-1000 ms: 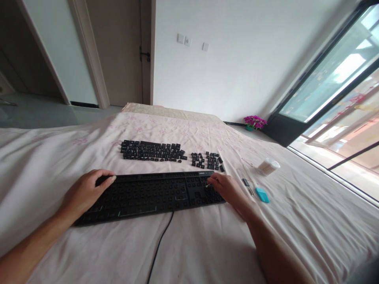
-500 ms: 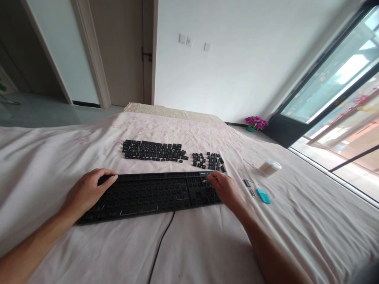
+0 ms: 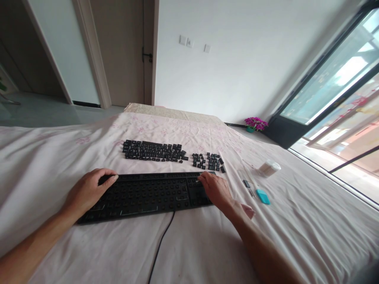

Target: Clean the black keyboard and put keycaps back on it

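A black keyboard [image 3: 142,193] with its keycaps off lies across the pink bedsheet, its cable running toward me. My left hand [image 3: 90,189] grips the keyboard's far left corner, thumb on top. Over the right part of the keyboard, my right hand [image 3: 214,187] is closed in a pinch. A small white tip at its fingers looks like the end of a cotton swab [image 3: 198,180]; the hand hides the rest, along with most of the number pad. Behind the keyboard lie loose black keycaps in a large group [image 3: 154,151] and a smaller group [image 3: 209,161].
On the right stands a clear tub of cotton swabs [image 3: 269,168]. Nearer me are a teal brush [image 3: 263,196] and a small metal tool with a black end [image 3: 248,186]. Purple flowers [image 3: 256,123] stand on the floor beyond the bed, by the glass door.
My right hand has moved left along the top of the keyboard, from the number pad to the keys beside it. My left hand and the keyboard have stayed in place.
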Demonstrator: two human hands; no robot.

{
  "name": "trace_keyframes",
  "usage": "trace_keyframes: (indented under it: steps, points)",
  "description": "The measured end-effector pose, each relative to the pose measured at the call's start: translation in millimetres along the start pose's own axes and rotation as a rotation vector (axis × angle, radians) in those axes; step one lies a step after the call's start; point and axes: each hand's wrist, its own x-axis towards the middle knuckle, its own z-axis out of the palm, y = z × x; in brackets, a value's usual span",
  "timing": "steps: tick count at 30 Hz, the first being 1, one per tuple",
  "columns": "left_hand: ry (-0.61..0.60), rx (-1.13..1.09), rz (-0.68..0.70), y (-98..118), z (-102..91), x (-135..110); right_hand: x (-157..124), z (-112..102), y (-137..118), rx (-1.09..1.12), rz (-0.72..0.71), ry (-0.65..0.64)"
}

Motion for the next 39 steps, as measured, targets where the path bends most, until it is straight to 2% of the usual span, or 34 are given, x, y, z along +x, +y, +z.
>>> trace_keyframes:
  steps: [3,6,9,12,17,22,27,33,39]
  points:
    - [-0.001,-0.006,0.006,-0.2,0.0,0.1,-3.8,-3.7,4.0,-0.024,0.027,0.022]
    - [-0.003,-0.007,0.01,-1.3,0.6,0.4,-7.6,-4.2,0.9,0.075,0.006,0.019]
    - [0.0,0.003,0.009,-2.8,1.5,0.3,-9.3,-2.6,-5.2,0.171,-0.031,-0.028]
    - [0.015,0.007,0.013,-3.2,2.0,0.0,-9.1,-1.8,-7.1,0.174,-0.039,-0.078]
    - [0.027,0.009,0.02,-2.0,1.9,-0.2,-8.1,-6.0,8.3,0.108,-0.032,-0.072]
    - [0.043,0.012,0.02,-3.1,2.9,0.3,-2.5,-11.0,22.1,0.141,0.045,-0.039]
    - [0.051,0.007,0.027,-2.9,3.0,0.4,16.2,-12.5,6.4,0.128,0.016,0.017]
    - [0.055,0.0,0.036,-1.3,2.3,-0.2,35.2,-4.1,-15.2,0.069,-0.069,0.004]
    - [0.068,0.001,0.046,-3.7,3.4,0.6,38.9,1.0,-15.1,0.029,-0.065,-0.037]
